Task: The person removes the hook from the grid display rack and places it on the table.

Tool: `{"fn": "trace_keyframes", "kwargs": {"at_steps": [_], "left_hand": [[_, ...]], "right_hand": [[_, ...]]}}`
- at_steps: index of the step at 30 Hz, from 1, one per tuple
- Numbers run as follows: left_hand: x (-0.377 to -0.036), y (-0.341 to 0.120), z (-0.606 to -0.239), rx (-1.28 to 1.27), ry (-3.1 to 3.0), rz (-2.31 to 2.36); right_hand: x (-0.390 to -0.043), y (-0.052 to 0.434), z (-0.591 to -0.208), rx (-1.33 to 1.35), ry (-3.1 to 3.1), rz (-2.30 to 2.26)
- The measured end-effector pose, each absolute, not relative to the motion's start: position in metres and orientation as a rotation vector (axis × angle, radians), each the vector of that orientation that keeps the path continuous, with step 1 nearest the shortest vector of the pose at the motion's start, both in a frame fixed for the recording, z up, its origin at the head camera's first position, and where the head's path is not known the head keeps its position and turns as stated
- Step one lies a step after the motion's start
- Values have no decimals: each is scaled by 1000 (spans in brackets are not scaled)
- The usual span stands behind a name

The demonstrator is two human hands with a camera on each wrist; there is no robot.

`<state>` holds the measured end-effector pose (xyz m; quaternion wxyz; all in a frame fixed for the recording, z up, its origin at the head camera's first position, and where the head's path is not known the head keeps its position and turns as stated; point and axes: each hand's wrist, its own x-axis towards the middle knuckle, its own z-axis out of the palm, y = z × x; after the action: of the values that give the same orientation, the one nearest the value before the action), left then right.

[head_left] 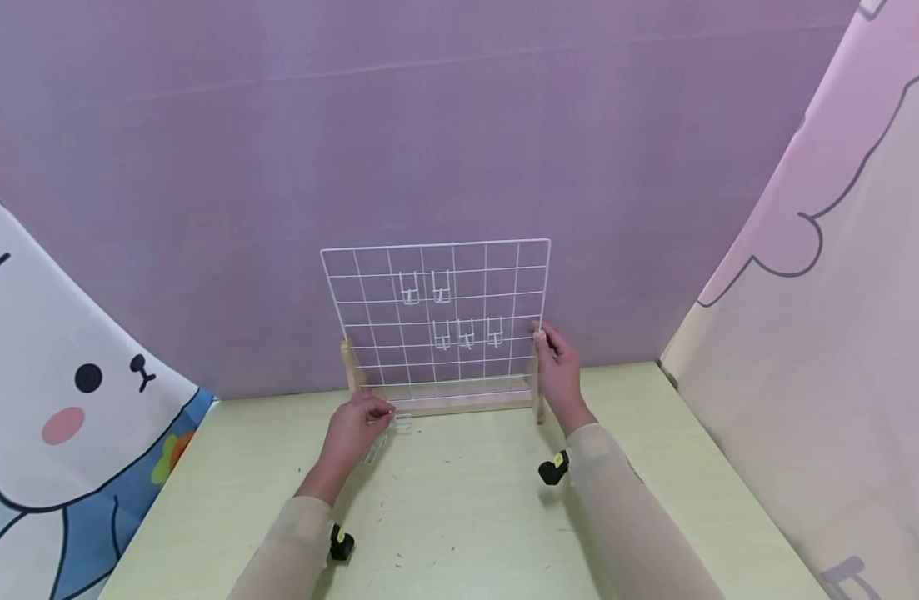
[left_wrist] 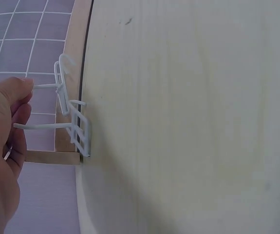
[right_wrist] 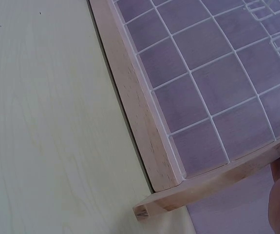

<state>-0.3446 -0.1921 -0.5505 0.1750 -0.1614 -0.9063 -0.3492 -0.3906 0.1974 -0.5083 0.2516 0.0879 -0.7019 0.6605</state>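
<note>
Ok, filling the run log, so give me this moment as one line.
left hand: pinches white wire hook | right hand: grips grid rack right edge | five hooks on grid

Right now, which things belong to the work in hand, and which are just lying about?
In use:
- white wire hook, pinched by the left hand
- wire grid panel in its wooden stand, steadied at the right post by the right hand
- five hooks hung on the grid

Lying about:
- table
- purple backdrop
- cartoon cloths at the sides
</note>
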Motion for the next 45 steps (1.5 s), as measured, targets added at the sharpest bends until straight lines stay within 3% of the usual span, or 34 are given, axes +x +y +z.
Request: {"fn": "trace_keyframes", "kwargs": {"at_steps": [23, 45], "left_hand": [[-344, -188, -557, -368, -2657, -787], [-344, -191, -554, -347, -2585, -1013]], "right_hand": [[-392, 198, -508, 241, -1889, 1800], [-393, 195, -508, 236, -1862, 1822]]}}
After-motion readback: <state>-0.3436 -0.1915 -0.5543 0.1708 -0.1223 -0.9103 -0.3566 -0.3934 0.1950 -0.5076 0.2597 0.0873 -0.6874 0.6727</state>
